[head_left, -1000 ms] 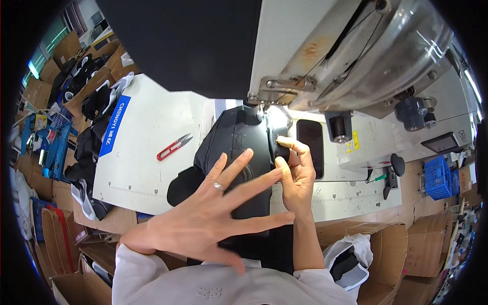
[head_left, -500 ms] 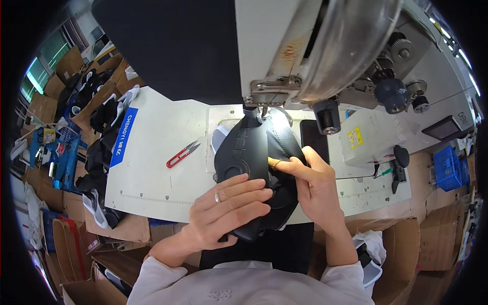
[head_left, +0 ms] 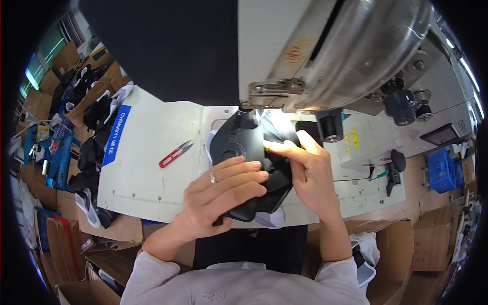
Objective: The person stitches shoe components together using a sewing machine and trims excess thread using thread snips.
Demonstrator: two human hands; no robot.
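Observation:
A black leather-like piece [head_left: 226,138], shaped like a shoe upper with stitched seams and pale lining, lies under the presser foot [head_left: 258,115] of a sewing machine [head_left: 272,56]. My left hand [head_left: 223,190], a ring on one finger, rests on its near left part. The fingers lie across the top; the thumb is tucked at the near edge, gripping it. On the other side, my right hand [head_left: 311,175] is closed with a bent index finger pressing the piece near its middle fold. The needle tip itself is lost in the lamp's glare.
Red-handled thread snips [head_left: 176,154] lie left on the white table [head_left: 147,178]. Black and white pieces [head_left: 96,147] pile along the table's left edge. A dark phone-like slab [head_left: 307,127] sits beside the machine. Cardboard boxes [head_left: 391,249] and blue crates [head_left: 441,170] stand around.
The black piece has shifted slightly away from me under the presser foot, both hands moving with it. A pale lining flap now shows at its near edge. The whole view has shifted a little.

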